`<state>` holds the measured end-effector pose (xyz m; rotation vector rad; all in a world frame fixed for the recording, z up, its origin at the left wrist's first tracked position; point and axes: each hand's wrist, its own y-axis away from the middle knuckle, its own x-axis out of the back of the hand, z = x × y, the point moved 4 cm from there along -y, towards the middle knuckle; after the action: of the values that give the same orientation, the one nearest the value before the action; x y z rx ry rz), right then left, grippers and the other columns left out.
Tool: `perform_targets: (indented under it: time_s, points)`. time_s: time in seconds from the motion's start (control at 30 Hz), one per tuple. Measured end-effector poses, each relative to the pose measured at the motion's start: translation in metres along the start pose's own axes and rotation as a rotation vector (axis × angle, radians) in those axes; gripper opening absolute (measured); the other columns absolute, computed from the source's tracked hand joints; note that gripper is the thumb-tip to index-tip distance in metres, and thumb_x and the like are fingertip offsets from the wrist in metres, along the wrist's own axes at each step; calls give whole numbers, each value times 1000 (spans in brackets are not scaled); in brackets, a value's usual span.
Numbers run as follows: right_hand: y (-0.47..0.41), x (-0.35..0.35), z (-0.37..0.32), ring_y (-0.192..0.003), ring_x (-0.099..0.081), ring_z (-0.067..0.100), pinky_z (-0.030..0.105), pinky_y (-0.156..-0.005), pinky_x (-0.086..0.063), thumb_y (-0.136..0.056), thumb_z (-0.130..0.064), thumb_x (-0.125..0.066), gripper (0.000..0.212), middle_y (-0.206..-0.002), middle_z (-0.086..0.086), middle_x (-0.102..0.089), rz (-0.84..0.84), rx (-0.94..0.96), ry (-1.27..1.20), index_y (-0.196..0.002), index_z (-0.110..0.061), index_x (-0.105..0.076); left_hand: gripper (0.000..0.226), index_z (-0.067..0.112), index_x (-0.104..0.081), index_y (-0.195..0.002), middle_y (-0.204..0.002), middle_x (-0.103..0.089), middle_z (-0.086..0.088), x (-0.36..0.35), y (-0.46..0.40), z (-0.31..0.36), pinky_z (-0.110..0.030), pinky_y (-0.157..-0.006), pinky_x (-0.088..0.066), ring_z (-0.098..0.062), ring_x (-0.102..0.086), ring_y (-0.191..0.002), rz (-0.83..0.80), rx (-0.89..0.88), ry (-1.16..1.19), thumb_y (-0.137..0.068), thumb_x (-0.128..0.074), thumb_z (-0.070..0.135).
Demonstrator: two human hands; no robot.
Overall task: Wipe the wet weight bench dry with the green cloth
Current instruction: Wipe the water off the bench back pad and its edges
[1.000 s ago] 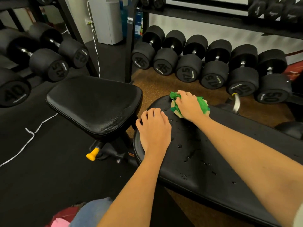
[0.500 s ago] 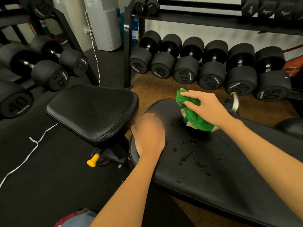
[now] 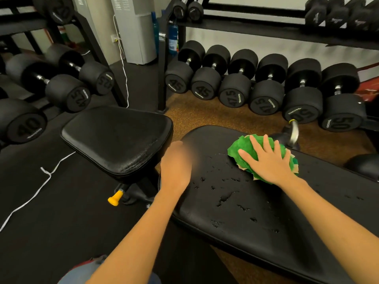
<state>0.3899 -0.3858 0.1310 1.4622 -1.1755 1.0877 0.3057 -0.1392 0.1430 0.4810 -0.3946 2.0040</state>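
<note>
The black weight bench back pad (image 3: pixel 256 232) runs from centre to lower right, with water drops scattered over its middle. A crumpled green cloth (image 3: pixel 244 152) lies on the pad's far part. My right hand (image 3: pixel 266 162) presses flat on the cloth with fingers spread. My left hand (image 3: pixel 176 167) rests on the pad's near-left end, blurred, holding nothing. The separate black seat pad (image 3: pixel 117 138) sits to the left.
A row of black dumbbells (image 3: pixel 266 91) lines the low rack behind the bench, with more dumbbells (image 3: pixel 67 93) on a rack at left. A yellow adjustment knob (image 3: pixel 115 198) sticks out under the seat. A white cord (image 3: pixel 26 201) trails across the black floor.
My right hand has slid the green cloth to the right along the pad and flattened out on it. My left hand stays at the pad's end.
</note>
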Motion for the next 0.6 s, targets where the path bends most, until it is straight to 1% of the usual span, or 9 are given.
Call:
perform_targets:
  time_s: [0.03, 0.07, 0.1, 0.17, 0.23, 0.3, 0.33, 0.43, 0.6]
  points:
    - [-1, 0, -2, -146, 10, 34, 61, -113, 6, -79, -83, -10, 81, -161, 3, 9, -1, -15, 9, -149, -44, 2, 35, 14, -50, -134, -119, -55, 7, 6, 0, -2, -3, -78, -36, 4, -53, -89, -50, 8, 2, -101, -42, 23]
    - [-3, -1, -3, -146, 10, 35, 62, -113, 6, -79, -83, -10, 81, -161, 4, 9, 3, -29, 18, -149, -44, 3, 35, 14, -49, -135, -118, -55, 7, 11, 2, -5, -3, -73, -36, 3, -52, -84, -86, 0, -18, -102, -41, 23]
    - [-6, -2, -4, -146, 10, 35, 62, -112, 6, -80, -82, -11, 80, -161, 5, 8, 12, -46, 27, -150, -43, 2, 36, 15, -49, -136, -121, -57, 5, 14, 6, -8, -9, -76, -38, 0, -55, -88, -105, -22, -46, -102, -41, 24]
    - [-15, -3, -7, -146, 11, 35, 63, -111, 7, -85, -78, -13, 77, -161, 6, 7, 32, -85, 28, -151, -40, 1, 37, 15, -47, -137, -127, -58, -1, 14, 14, -10, -24, -89, -41, -16, -58, -106, -90, -77, -102, -102, -39, 24]
    - [-26, -4, -14, -146, 11, 33, 64, -111, 8, -91, -71, -14, 72, -161, 7, 6, 41, -109, 18, -152, -36, 0, 38, 15, -47, -138, -133, -54, 0, 9, 21, -10, -21, -98, -34, -15, -51, -121, -23, -115, -142, -103, -37, 25]
    - [-37, -5, -24, -146, 10, 33, 63, -112, 8, -94, -64, -14, 67, -161, 8, 5, 52, -118, 14, -153, -33, -2, 37, 14, -47, -137, -135, -53, 1, 5, 23, -7, -18, -100, -29, -13, -46, -126, 57, -170, -174, -103, -36, 26]
    - [-42, -5, -30, -147, 9, 33, 62, -112, 8, -96, -61, -13, 65, -161, 8, 4, 57, -116, 11, -153, -31, -2, 37, 13, -48, -136, -136, -52, 0, 4, 23, -6, -21, -104, -30, -13, -43, -129, 85, -202, -183, -103, -36, 26]
    - [-55, -6, -52, -147, 4, 35, 60, -114, 8, -97, -57, -13, 62, -161, 9, 1, 46, -90, -13, -153, -32, -4, 37, 12, -48, -136, -142, -47, -3, 4, 21, -10, -42, -115, -26, -16, -32, -139, 159, -207, -179, -103, -36, 24]
    - [-71, -11, -94, -147, 3, 34, 57, -115, 7, -97, -57, -13, 61, -161, 8, -2, 33, 28, -33, -153, -32, -7, 38, 12, -47, -137, -145, -45, -3, 5, 20, -14, -48, -114, -25, -16, -29, -141, 246, -183, -161, -103, -36, 24]
